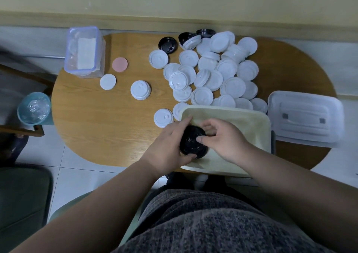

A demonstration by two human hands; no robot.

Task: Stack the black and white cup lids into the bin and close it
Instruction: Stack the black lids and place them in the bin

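Observation:
A stack of black lids (190, 143) sits over the near-left corner of the cream bin (257, 125). My left hand (168, 146) grips the stack from the left, fingers curled round its rim. My right hand (222, 138) pinches the stack's top from the right. Several white lids (228, 78) lie heaped on the wooden table (93, 121) behind the bin. Three more black lids (167, 44) lie at the far edge. The bin's translucent lid (306, 117) lies flat to the right.
A clear box with a blue rim (85, 51) stands at the far left, with a pink disc (120, 64) and a white disc (108, 81) beside it. A teal bowl (33, 107) sits off the table's left edge. A small white lid stack (140, 90) stands alone mid-table.

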